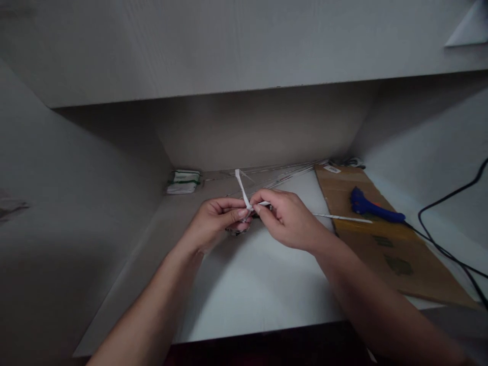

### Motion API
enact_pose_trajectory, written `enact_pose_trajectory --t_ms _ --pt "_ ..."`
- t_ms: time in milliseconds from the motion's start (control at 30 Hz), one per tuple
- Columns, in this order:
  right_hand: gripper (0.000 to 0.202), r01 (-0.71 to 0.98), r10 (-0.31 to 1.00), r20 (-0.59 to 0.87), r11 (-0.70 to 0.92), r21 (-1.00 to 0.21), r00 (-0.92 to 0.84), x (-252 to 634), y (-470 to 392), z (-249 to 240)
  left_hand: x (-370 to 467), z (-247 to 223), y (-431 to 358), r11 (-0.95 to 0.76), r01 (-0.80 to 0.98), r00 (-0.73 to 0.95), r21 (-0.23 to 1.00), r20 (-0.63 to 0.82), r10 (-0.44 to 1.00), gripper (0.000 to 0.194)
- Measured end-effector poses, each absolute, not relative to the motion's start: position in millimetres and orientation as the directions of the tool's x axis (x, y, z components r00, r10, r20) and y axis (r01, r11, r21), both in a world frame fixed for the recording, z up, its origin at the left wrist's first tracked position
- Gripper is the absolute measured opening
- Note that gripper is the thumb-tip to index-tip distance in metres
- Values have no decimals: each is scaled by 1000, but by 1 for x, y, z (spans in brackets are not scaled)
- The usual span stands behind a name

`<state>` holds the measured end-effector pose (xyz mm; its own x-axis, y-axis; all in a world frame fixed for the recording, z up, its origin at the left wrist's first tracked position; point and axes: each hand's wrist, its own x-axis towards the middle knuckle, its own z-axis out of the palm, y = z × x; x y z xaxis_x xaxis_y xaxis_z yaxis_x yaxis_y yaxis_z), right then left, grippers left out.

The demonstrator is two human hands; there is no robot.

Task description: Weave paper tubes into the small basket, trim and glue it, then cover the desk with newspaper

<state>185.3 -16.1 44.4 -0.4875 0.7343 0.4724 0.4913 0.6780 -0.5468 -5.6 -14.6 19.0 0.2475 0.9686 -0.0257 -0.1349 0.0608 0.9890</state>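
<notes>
My left hand (223, 218) and my right hand (284, 213) meet over the white shelf, fingertips close together. Between them is a folded white paper strip (243, 188), one end of which stands up above the fingers. My left thumb and fingers pinch the strip near its crossing. On the other side, my right thumb and forefinger pinch a part that runs sideways. A thin paper stick (343, 217) extends out to the right from behind my right hand. Under my left fingers a small dark patterned piece (237, 232) partly shows; its kind is hidden.
Several long thin paper sticks (285, 175) lie along the back. A white and green packet (183, 182) sits at the back left. On the right, a blue glue gun (375, 207) with a black cord (438, 244) rests on a cardboard sheet (358, 254). Walls enclose both sides; a panel (244, 51) overhangs.
</notes>
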Motion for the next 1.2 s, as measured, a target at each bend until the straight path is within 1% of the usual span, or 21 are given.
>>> enact_pose_trajectory --t_ms 167,233,300,367,433,500,600,700,833,933,1100,1200 --pt "18 479 623 562 780 -402 -544 186 -18 46 -7 17 -13 70 -139 260 988 -32 965 22" --pt "19 462 601 575 797 -388 -555 186 -20 47 -7 17 -13 66 -148 254 987 -26 967 22" --pt "17 457 625 566 780 -427 -538 186 -21 49 -6 17 -13 53 -163 233 985 -14 972 22" --pt "14 462 694 523 720 -517 -495 186 -23 51 -5 18 -14 37 -165 221 986 1 975 21" --pt "12 459 772 450 631 -626 -449 185 -23 51 -4 18 -15 23 -153 211 988 10 977 20" --pt "14 438 823 387 555 -708 -417 184 -21 51 -2 18 -15 -1 -134 206 991 28 978 18" --pt "18 420 865 321 474 -774 -386 183 -14 49 -1 17 -16 -54 -95 214 994 73 974 16" --pt "19 363 877 249 408 -838 -412 185 -8 47 0 16 -17 -62 -79 257 995 80 963 17" --pt "18 282 851 235 397 -874 -471 188 -8 48 -2 17 -17 12 -96 326 995 20 945 24" --pt "16 273 844 209 379 -884 -494 189 -10 51 -3 18 -17 24 -88 362 996 9 932 21" --pt "15 254 809 109 304 -918 -577 189 -8 59 -3 21 -19 20 -80 400 997 14 917 17" --pt "15 261 820 73 264 -929 -568 188 -8 62 -3 20 -20 19 -76 393 997 13 919 17"
